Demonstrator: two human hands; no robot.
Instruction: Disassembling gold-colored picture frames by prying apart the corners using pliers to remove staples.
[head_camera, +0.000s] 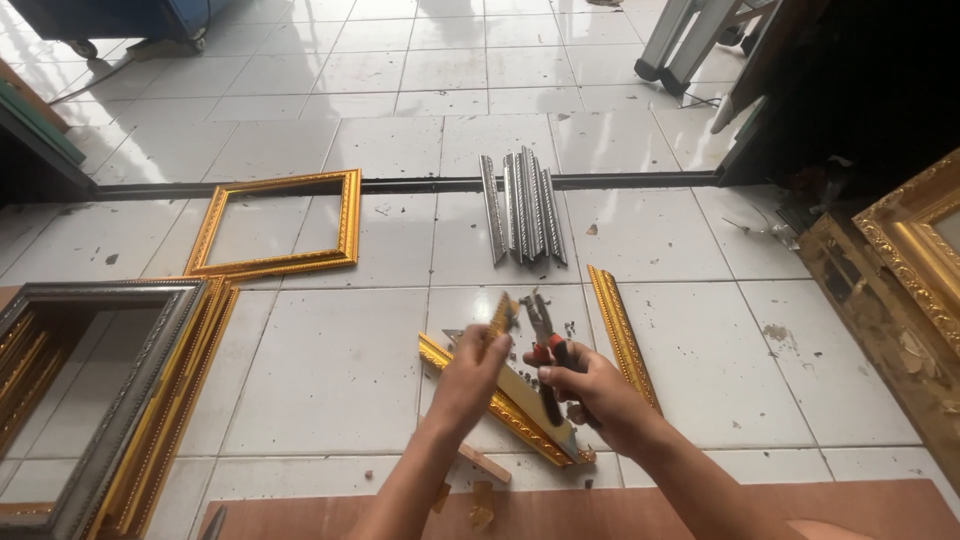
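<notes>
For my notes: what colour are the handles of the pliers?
Red and black, on the pliers in the right hand; head view.

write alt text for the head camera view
Two bare hands work over a white tiled floor: the left hand grips a short gold moulding piece, the right hand holds red-handled pliers to it. An assembled gold frame and silver moulding strips lie beyond.

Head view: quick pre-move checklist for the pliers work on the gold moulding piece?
1. Right hand grips pliers: ok.
2. Left hand holds short gold moulding piece: ok.
3. Plier jaws seated on the piece: cannot tell, contact is blurred.
4. Long gold moulding lies flat on the tile floor under the hands: ok.
5. Silver moulding strips lie apart from the hands: ok.
</notes>
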